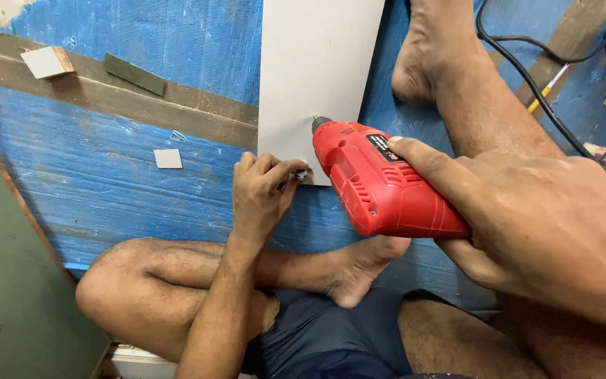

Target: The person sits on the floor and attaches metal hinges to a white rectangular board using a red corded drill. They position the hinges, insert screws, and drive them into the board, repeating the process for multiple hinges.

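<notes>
My right hand (527,217) grips a red electric drill (380,184), index finger stretched along its top. The drill's nose touches a pale grey board (310,63) near the board's lower edge. My left hand (261,189) is closed at that same edge, pinching a small dark metal piece (301,174) just left of the drill. The board lies flat on a blue sheet (106,168) covering the floor. I sit on the floor with my legs around the work.
A black cable (534,77) runs across the upper right behind my right leg. Small offcuts (168,158) lie on the blue sheet, with wood scraps (47,62) at the upper left. A dark green panel (15,281) sits at the lower left.
</notes>
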